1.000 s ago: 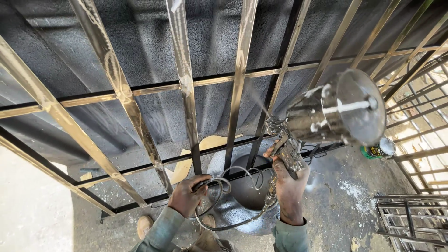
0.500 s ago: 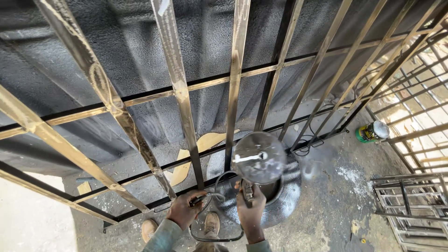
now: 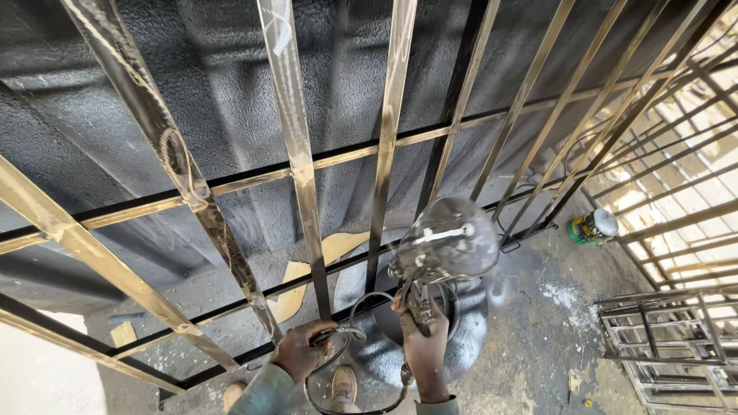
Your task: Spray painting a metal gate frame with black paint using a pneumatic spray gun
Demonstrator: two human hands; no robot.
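Note:
My right hand (image 3: pixel 425 338) grips the handle of a paint spray gun (image 3: pixel 446 244) with a round metal cup on top, held low in front of a metal grille (image 3: pixel 296 165). My left hand (image 3: pixel 302 350) holds a loop of the gun's black air hose (image 3: pixel 350 307) just beside it. The grille's upright bars are bare brassy metal with some parts coated black. My shoes (image 3: pixel 344 382) show below my hands.
A black-sprayed wall (image 3: pixel 231 84) stands behind the grille. A green paint can (image 3: pixel 593 227) sits on the floor at right. More metal frames (image 3: pixel 669 338) lean at the right edge. A dark round drum (image 3: pixel 461 330) stands near my feet.
The spray gun has swung from the upper right down to the lower middle bars, then shifted slightly right and up. My left hand stays on the hose.

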